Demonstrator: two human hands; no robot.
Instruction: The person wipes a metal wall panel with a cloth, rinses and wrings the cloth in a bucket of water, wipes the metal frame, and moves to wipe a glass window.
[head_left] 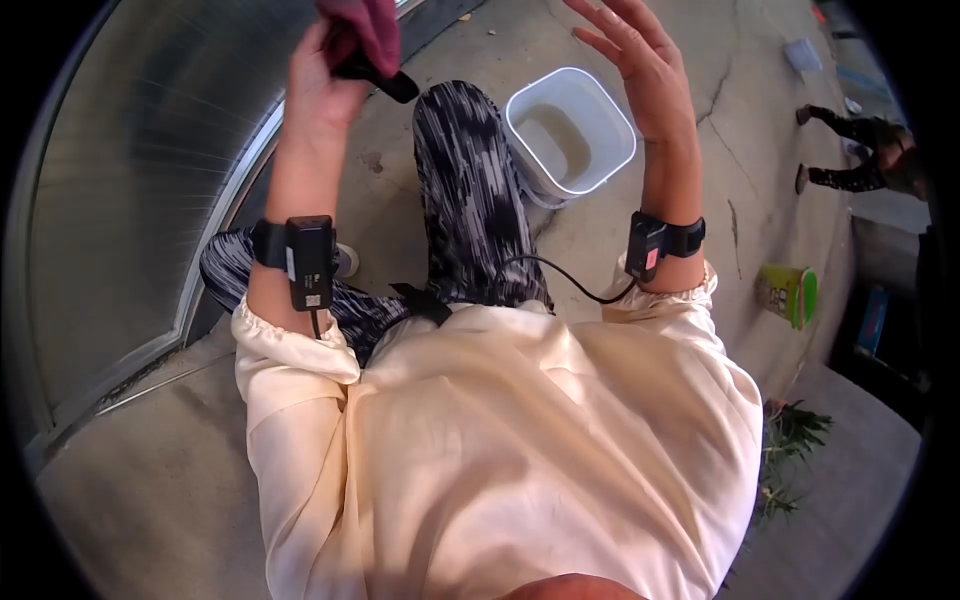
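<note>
At the top left, my left hand (325,75) is closed around a black handle (392,82). A maroon cloth (374,28) hangs over or beside it, bunched near my fingers; the head of the tool, if any, is out of view. My right hand (645,75) is raised at the top, its fingers stretched and apart, holding nothing. Between my arms, beside my knee, a white bucket (606,180) stands on the concrete with some cloudy liquid (555,140) at its bottom. My right hand is just right of its rim, not touching it.
To my left runs a large glass pane (130,200) in a metal frame (225,215). On the right stand a green tub (788,294) and a plant (795,430). Another person (860,150) is farther off, near a small pale container (802,54).
</note>
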